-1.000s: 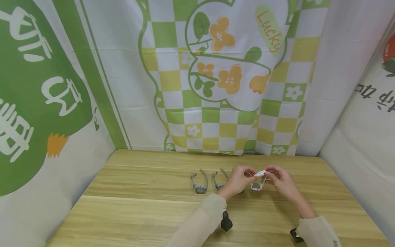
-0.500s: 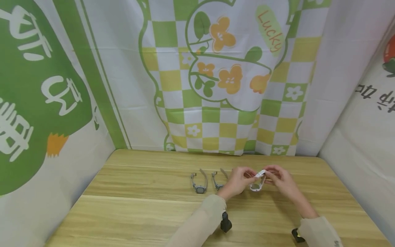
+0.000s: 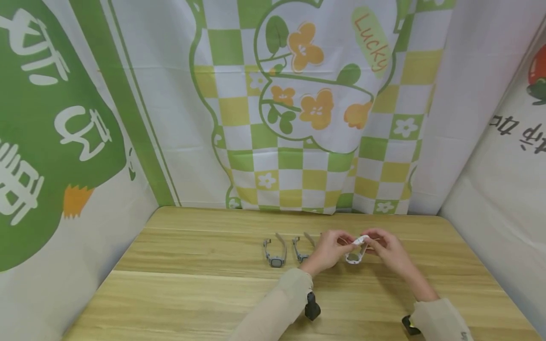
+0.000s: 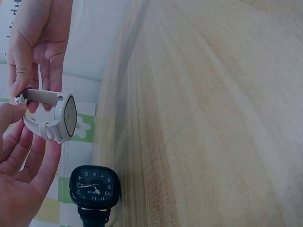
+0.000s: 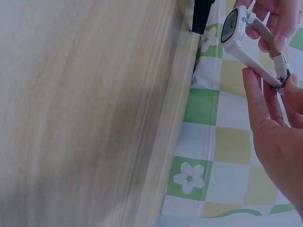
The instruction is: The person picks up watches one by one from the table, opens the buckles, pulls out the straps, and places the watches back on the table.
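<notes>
A white wristwatch (image 3: 353, 258) is held above the table between both hands, its strap bent into a loop. My left hand (image 3: 329, 249) pinches one side of the strap near the buckle. From the other side, my right hand (image 3: 387, 248) grips the strap ends, thumb at the buckle (image 5: 282, 80). In the left wrist view the round watch face (image 4: 70, 116) points away from the fingers. Whether the buckle is fastened I cannot tell. A black square-faced watch (image 4: 94, 187) sits close by my left hand, mostly hidden in the head view.
Two grey watches stand on the wooden table (image 3: 192, 293) to the left: one (image 3: 276, 262) in full view, the other (image 3: 303, 258) partly behind my left hand. A patterned cloth (image 3: 315, 180) hangs along the table's back edge, with more cloth at both sides.
Both hands stay in nearly the same place. The white strap between the fingertips shifts and tilts slightly; the grey watches have not moved.
</notes>
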A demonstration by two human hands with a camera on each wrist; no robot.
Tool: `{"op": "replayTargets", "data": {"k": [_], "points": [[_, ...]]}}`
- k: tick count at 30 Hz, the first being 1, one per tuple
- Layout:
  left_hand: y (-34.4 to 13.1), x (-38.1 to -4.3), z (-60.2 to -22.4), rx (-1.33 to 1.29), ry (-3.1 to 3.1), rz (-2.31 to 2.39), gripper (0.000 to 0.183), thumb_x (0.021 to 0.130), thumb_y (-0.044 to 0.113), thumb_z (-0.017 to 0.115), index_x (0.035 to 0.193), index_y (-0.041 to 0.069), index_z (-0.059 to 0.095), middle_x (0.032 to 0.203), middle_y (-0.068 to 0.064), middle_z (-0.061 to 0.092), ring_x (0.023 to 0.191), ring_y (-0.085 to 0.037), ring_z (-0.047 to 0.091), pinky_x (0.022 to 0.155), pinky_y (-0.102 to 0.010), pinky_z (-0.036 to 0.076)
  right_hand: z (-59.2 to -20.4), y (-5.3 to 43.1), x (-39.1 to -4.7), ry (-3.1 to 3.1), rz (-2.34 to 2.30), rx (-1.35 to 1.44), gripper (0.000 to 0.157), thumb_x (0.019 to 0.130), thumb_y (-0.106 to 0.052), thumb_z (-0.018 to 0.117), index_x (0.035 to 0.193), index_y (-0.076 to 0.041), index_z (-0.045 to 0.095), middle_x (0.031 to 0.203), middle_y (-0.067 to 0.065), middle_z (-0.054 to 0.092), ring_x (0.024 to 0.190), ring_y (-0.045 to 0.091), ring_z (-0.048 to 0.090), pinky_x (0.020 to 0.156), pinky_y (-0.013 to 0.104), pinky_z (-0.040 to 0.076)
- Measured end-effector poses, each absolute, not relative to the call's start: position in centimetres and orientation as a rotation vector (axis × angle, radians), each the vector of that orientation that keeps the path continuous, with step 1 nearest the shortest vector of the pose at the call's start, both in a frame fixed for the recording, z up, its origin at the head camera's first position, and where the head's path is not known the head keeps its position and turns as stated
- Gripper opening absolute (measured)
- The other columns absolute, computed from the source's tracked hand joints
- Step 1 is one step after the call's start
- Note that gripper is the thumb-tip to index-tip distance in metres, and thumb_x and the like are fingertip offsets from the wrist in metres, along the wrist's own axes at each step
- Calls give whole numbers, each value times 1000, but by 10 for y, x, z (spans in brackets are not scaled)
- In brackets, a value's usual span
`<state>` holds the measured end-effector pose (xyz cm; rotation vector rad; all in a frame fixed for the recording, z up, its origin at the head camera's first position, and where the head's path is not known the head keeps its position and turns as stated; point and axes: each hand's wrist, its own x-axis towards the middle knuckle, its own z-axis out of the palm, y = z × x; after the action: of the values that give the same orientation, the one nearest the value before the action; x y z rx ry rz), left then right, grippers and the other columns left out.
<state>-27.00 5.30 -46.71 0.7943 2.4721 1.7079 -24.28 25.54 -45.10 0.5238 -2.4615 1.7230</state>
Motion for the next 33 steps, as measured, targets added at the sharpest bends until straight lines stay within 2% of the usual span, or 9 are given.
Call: {"op": "replayTargets", "data": {"k": [10,12,18,22,33], "points": [[53,-270,-468,809,2469,1712,14,100,11,74,108,1,78,103,-9,79,89,-6,69,79,-18,55,-450,256,-241,-2428,1822,445,28,108,3,53,126,25,52,110,9,70,96,2,70,84,23,62],[52,-269,-468,808,2468,1713,14,100,11,74,108,1,78,104,-9,79,89,-5,69,79,-18,55,-450,257,-241,-2425,1837,461,29,109,2,53,126,25,51,110,10,70,97,3,70,84,23,62],[51,-268,-466,804,2473,1710,14,100,12,75,108,1,78,103,-8,79,88,-4,68,79,-17,55,-450,259,-242,-2447,1797,537,32,108,-1,56,131,22,52,115,25,67,97,5,71,85,26,63],[52,-269,-467,813,2476,1704,14,100,13,75,107,1,78,102,-7,79,88,-4,68,78,-17,55,-449,258,-242,-2488,1736,565,33,107,-1,59,132,20,54,116,29,67,96,7,71,85,28,63],[52,-269,-467,805,2479,1701,14,100,13,75,107,1,78,103,-8,79,88,-4,69,78,-17,55,-451,256,-242,-2450,1749,546,23,106,7,55,122,23,56,112,27,66,95,0,67,83,27,63]]}}
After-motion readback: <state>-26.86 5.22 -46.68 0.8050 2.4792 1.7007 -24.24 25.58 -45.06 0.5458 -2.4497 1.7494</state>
